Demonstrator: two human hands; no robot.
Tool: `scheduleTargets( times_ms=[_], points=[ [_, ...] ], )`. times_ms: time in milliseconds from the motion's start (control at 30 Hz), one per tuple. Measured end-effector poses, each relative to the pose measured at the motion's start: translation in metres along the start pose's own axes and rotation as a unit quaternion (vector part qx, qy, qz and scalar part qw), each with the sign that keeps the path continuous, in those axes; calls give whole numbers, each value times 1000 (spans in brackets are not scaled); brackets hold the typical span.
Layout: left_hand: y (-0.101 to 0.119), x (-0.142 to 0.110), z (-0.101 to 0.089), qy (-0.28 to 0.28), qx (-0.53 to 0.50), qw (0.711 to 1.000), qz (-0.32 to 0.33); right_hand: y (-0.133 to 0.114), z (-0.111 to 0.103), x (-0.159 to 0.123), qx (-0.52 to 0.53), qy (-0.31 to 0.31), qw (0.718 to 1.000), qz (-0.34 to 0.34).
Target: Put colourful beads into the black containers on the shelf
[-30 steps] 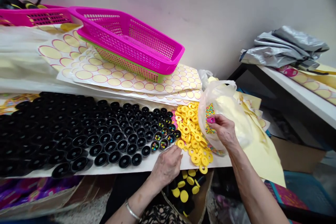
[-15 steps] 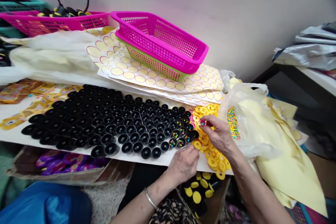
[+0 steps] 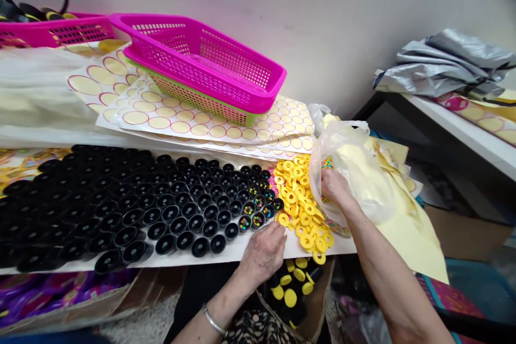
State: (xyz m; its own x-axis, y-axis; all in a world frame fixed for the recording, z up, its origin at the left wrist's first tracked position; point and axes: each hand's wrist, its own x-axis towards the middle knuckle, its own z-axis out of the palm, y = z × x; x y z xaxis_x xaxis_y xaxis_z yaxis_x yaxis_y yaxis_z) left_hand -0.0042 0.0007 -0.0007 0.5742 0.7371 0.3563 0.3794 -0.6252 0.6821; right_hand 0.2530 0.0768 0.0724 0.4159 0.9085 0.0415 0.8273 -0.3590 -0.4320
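Observation:
My left hand (image 3: 264,250) rests at the table's front edge, closed, its fingertips beside a yellow ring (image 3: 283,219). Whatever it may hold is hidden. My right hand (image 3: 334,185) reaches into the mouth of a clear plastic bag (image 3: 368,199) containing small coloured beads (image 3: 327,162); its fingers are mostly hidden there. Between the hands lies a heap of yellow rings (image 3: 298,193), with some pink pieces (image 3: 273,183) at its left side. Rows of round black cups (image 3: 185,240) cover the table to the left. Several cups nearest the rings hold coloured beads (image 3: 258,219).
Stacked pink (image 3: 201,59) and green baskets sit on sheets of round stickers (image 3: 177,118) behind the cups. Under the table edge stands a box of black and yellow pieces (image 3: 290,297). Yellow paper (image 3: 415,242) hangs at the right, near a shelf with silvery bags (image 3: 447,64).
My right hand has moved from above the yellow rings into the plastic bag; the small round piece in its fingers no longer shows. My left hand stays by the rings. The view has turned right.

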Motion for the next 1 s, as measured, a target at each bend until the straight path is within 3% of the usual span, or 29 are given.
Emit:
scheduleTargets(
  times_ms=[133,267,400,500,633,733,867,933,1000],
  points=[
    [0,0,0,1,4,1000,4,8,5,-2,144,48,988,-25],
    [-1,0,1,7,-2,1000,8,15,-5,-17,250,105,962,-25],
    [1,0,1,12,-6,1000,13,-5,-18,-42,371,123,919,-42],
    [4,-1,1,9,0,1000,19,-36,-20,-59,458,85,883,-65],
    [6,-2,-1,1,20,1000,15,-77,0,-63,472,-33,876,-96],
    [6,-2,-3,8,25,1000,15,-98,24,-47,404,-90,898,-149],
    [4,-4,-2,9,21,1000,21,-109,40,-23,132,-52,951,-273],
    [2,-5,-1,5,20,1000,22,-112,39,-17,-31,-37,945,-322],
    [2,-5,0,5,22,1000,20,-116,36,-16,-158,-43,921,-354]
  ],
)
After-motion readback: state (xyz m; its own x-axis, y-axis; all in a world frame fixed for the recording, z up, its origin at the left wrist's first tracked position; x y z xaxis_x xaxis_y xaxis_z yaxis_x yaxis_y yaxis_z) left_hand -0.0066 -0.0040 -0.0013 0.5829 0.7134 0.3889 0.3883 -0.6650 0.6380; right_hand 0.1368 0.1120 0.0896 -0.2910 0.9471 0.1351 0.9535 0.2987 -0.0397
